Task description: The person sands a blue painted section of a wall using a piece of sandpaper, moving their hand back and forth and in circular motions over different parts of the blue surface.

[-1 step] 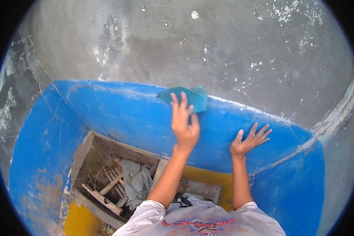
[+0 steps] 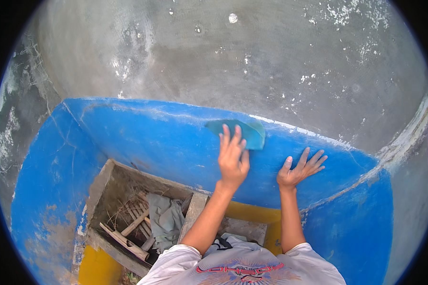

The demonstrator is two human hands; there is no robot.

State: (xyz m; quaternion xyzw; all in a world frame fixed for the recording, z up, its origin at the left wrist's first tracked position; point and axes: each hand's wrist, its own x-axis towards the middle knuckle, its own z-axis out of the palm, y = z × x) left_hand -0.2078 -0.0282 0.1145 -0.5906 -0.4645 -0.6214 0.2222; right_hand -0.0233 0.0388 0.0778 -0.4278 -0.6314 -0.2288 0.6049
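The left hand (image 2: 233,159) lies open and flat on a teal cloth (image 2: 245,132), pressing it against the blue wall (image 2: 152,142) near the upper edge of the paint. The right hand (image 2: 297,170) is spread wide on the wall, holding nothing. I judge the wiping is partly done: white streaks remain along the top edge and dirty patches on the left.

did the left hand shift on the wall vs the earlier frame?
No. The left hand lies flat on the teal cloth at the same spot against the blue wall band's upper edge; the right hand matches too.

Nothing has changed; both hands (image 2: 233,159) stay put.
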